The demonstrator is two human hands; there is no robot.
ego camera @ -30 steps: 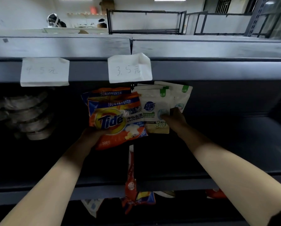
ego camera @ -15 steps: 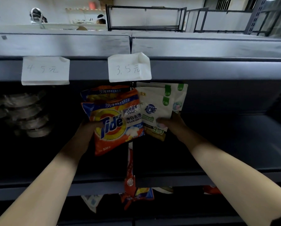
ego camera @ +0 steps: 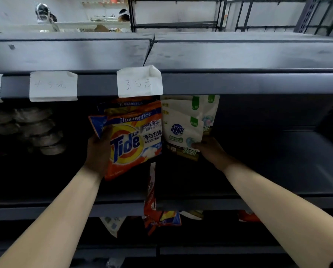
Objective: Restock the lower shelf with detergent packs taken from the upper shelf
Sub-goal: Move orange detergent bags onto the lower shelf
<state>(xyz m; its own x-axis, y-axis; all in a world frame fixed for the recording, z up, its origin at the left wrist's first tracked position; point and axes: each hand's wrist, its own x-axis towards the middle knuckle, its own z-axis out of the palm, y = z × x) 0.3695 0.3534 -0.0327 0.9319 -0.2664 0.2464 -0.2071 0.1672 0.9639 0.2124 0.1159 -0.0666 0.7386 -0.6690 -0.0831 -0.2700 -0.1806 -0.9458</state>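
My left hand grips the left edge of an orange Tide detergent pack, held upright in the upper shelf opening. Another Tide pack stands behind it. My right hand pinches the lower right corner of a white and green detergent pouch, with more white pouches behind. On the lower shelf, an orange pack and white packs show below the shelf lip.
Paper price tags hang on the shelf edge above. Stacked grey round tins fill the upper shelf's left side. A dark vertical divider sits between the bays. People stand far behind the rack top.
Both packs have come forward and slightly lower out of the stacks. My left hand shifted from under the Tide pack to its left edge. The camera moved closer.
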